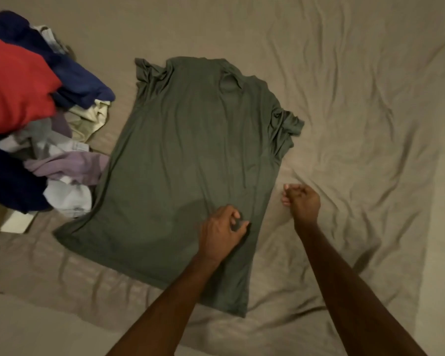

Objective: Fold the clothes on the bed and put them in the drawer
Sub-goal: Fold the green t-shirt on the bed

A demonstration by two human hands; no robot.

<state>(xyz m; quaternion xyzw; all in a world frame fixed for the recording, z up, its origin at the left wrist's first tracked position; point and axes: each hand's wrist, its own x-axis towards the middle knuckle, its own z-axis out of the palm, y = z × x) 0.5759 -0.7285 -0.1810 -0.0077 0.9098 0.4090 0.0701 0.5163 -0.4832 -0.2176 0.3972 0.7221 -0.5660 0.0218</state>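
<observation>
a green t-shirt (190, 163) lies spread flat in the middle of the frame on a tan bed sheet (357, 111), its collar toward the top of the frame and its hem toward the bottom. both short sleeves are bunched up at the shoulders. the left hand (222, 232) sits low on the shirt, near its right edge in the lower centre of the frame, with fingers and thumb curled together pinching a bit of the fabric. the right hand (302, 201) is just off the shirt's right edge, over the sheet, with its fingers curled in; whether it holds a fold of the sheet or nothing at all i cannot tell. both bare forearms reach in from the bottom of the frame. a pile of clothes (36, 111) fills the left side of the frame, touching the shirt's left edge: a red piece on top, dark blue pieces around it, and lilac, grey and cream pieces lower down.
</observation>
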